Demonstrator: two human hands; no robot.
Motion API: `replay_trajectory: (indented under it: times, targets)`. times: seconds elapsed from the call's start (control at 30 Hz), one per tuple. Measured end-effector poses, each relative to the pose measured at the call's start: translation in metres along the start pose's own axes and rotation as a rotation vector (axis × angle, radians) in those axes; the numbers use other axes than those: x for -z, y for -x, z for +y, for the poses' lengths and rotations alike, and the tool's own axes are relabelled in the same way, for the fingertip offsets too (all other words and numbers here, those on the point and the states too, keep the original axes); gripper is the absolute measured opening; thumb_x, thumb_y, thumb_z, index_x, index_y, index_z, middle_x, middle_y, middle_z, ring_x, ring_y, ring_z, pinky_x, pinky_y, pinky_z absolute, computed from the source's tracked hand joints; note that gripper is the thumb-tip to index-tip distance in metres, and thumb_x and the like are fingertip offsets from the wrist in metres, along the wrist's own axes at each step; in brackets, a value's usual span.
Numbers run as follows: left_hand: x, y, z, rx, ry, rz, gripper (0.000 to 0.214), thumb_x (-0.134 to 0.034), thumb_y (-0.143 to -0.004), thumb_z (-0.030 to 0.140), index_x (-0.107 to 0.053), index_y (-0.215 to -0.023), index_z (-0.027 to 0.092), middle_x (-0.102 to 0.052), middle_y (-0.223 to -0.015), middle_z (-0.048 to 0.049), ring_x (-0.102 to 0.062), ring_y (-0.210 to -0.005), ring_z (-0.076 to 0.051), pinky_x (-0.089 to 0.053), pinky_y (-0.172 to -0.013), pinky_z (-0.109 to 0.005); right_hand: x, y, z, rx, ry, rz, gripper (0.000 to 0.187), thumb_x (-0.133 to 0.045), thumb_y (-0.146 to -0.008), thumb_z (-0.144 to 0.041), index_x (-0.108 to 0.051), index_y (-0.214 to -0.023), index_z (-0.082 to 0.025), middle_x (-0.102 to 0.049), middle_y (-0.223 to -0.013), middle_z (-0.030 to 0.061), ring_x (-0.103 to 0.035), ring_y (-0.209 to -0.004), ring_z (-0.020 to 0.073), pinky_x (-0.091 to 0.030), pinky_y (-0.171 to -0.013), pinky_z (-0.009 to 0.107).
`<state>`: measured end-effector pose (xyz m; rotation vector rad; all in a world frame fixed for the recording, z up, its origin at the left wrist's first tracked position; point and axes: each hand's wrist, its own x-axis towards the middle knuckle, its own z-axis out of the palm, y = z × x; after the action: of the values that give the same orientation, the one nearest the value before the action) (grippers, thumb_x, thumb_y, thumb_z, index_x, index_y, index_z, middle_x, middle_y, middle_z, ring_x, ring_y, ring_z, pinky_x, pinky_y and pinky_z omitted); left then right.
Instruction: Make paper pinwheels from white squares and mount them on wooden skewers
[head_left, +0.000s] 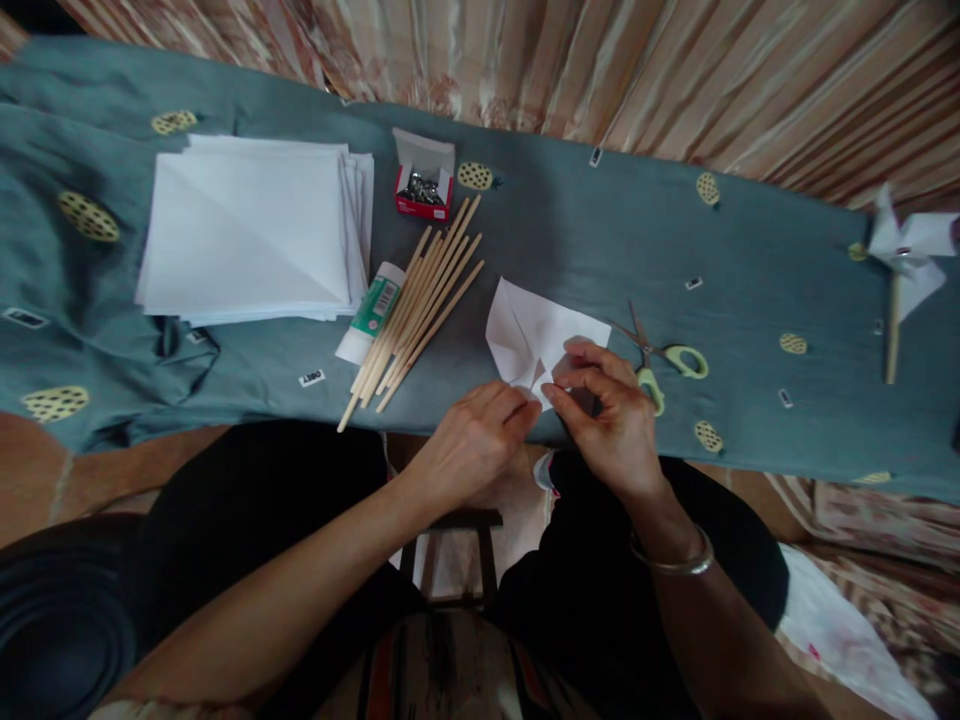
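A white sheet of paper (555,318), cut and partly folded in toward its middle, lies at the front edge of the cloth-covered table. My left hand (484,435) pinches its near left side, fingers curled together. With thumb and fingertips, my right hand (611,405) grips the paper just right of the left hand's fingers. The fingers cover part of the folds, so the near corners are hard to make out. Right beside my right hand rest scissors (671,358) with light green handles, blades spread.
Wooden sticks (420,310) lie in a bundle next to a glue stick (373,312). A stack of white paper (247,230) is at the left. Behind the sticks stands an open red box (424,190) of small metal pins. A paper pinwheel (904,255) on a stick lies far right.
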<state>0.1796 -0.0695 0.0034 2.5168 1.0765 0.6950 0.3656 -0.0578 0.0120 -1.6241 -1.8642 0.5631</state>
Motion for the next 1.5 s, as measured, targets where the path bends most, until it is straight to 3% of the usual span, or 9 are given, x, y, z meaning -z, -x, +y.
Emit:
replay_trajectory:
  times: [1.03,1.5]
  targets:
    - [-0.0042,0.0,0.0014,0.03,-0.021,0.001,0.02,-0.044,-0.097,0.014,-0.064,-0.098,0.01,-0.067,-0.091,-0.0076,-0.061,-0.085,-0.019,-0.055,-0.075,-0.031,-0.003,0.001,-0.0049,-0.015,0.087,-0.004,0.009,-0.067,-0.087,-0.034,-0.066,-0.081,-0.027,-0.065,-0.125,0.0051,-0.058,-0.12,0.0277,-0.049,-0.103,0.049]
    - [-0.0024,-0.0019,0.0021,0.051,0.0,-0.03,0.018,-0.047,-0.096,0.014,-0.064,-0.098,0.011,-0.067,-0.092,-0.0066,-0.06,-0.085,-0.019,-0.054,-0.076,-0.03,-0.0085,0.0052,-0.0005,0.089,0.125,0.058,0.013,-0.064,-0.089,-0.034,-0.068,-0.085,-0.022,-0.065,-0.126,0.0086,-0.061,-0.112,0.0259,-0.05,-0.099,0.048]
